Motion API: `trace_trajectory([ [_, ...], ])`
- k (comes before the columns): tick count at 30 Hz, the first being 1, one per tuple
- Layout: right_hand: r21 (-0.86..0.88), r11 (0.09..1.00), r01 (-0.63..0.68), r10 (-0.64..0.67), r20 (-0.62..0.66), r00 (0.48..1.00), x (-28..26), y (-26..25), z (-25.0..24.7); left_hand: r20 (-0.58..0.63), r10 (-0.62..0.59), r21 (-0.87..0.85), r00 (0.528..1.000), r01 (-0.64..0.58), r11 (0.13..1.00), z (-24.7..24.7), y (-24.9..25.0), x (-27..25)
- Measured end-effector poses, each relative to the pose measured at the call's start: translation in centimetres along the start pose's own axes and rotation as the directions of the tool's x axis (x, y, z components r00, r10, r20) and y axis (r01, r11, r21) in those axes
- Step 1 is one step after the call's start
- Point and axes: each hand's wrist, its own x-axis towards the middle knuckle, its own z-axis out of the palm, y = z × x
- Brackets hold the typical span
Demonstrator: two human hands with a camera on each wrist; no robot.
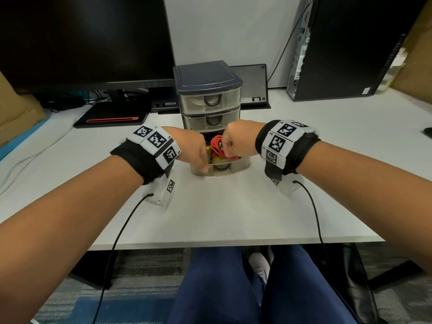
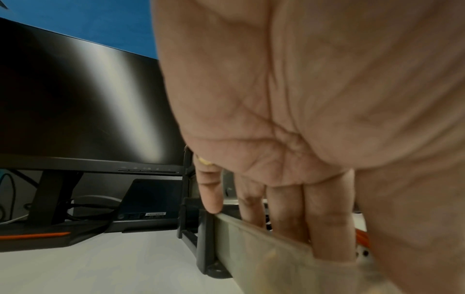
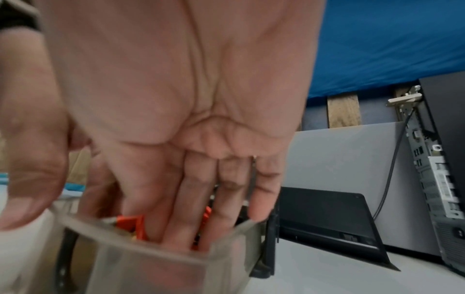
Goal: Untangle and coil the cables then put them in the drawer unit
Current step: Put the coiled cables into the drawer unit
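A small drawer unit (image 1: 208, 90) with a dark lid stands mid-desk, and its clear bottom drawer (image 1: 240, 166) is pulled out toward me. A coiled red-orange cable (image 1: 217, 146) lies in that drawer, with a bit of yellow cable beside it. My left hand (image 1: 194, 148) reaches over the drawer's left wall (image 2: 251, 238). Its straight fingers (image 2: 286, 208) are inside and the thumb is on the front outside. My right hand (image 1: 236, 140) has straight fingers (image 3: 186, 199) pushed down onto the orange cable (image 3: 130, 220), thumb outside the front wall (image 3: 151, 264).
A dark monitor (image 1: 81, 38) stands at the back left over a black pad with a red stripe (image 1: 112, 118). A PC tower (image 1: 346, 47) is at the back right, and a black flat device (image 1: 252, 85) leans behind the unit. Bare white desk (image 1: 233, 218) lies between the drawer and me.
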Motion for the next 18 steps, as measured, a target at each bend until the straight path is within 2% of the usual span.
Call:
trace_trajectory([
  [4,-0.047,0.999,-0.005,0.009,0.088,0.996,-1.5,1.0,0.1,-0.084,-0.029,-0.036,0.996,0.026,0.999,0.6,-0.9,-0.1],
  [7,-0.105,0.994,0.001,0.001,0.018,1.000,-1.5,1.5,0.5,-0.226,-0.036,0.074,0.974,0.054,0.996,1.0,-1.1,0.3],
  [9,-0.015,1.000,-0.018,0.018,-0.032,0.999,-1.2,1.6,0.6,-0.345,-0.034,0.141,0.938,0.088,0.986,0.8,-0.9,0.1],
  [11,0.009,1.000,0.015,-0.014,-0.030,0.999,-0.8,1.4,0.7,-0.438,-0.039,0.174,0.898,0.128,0.976,0.8,-0.9,-0.2],
  [15,-0.235,0.971,0.048,-0.048,0.009,0.999,0.2,1.1,1.6,-0.602,0.023,0.230,0.798,0.146,0.962,1.5,-1.3,-0.1],
  [18,-0.288,0.957,0.034,-0.014,0.072,0.997,0.6,1.0,1.8,-0.646,0.041,0.249,0.762,0.159,0.955,1.9,-1.6,0.2],
])
